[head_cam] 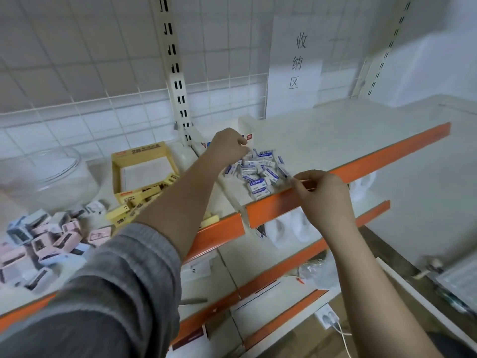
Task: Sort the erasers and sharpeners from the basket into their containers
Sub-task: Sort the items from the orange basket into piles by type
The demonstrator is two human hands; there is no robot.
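My left hand (229,147) is out over the far edge of the eraser pile (260,173) on the shelf (335,130), fingers curled down into the blue-and-white erasers. It looks like a pinch on one, but I can't tell which (knuckles hide the tips). The grey sleeve (116,285) is pushed up the forearm.

My right hand (321,192) is at the near edge of the same pile, on the orange shelf lip (374,161). Thumb and forefinger are narrow, pinched together at the lip; whether they hold anything, can't tell.

Erasers: a loose heap, none boxed, just left of the shelf joint's right side. A white box (249,130) with a red logo stands right behind my left hand, touching the pile's back edge or nearly.

To the left, a yellow carton (140,161) lies open, with yellow erasers (124,210) spilling from its front onto the shelf. Further left sits the sharpener heap (49,236) in pink, blue and grey, loose on the shelf. Behind it is a clear tub (51,171) (contents unclear).

A paper sign (296,60) hangs on the wire grid behind. Lower shelves show white items and a power strip (327,317).
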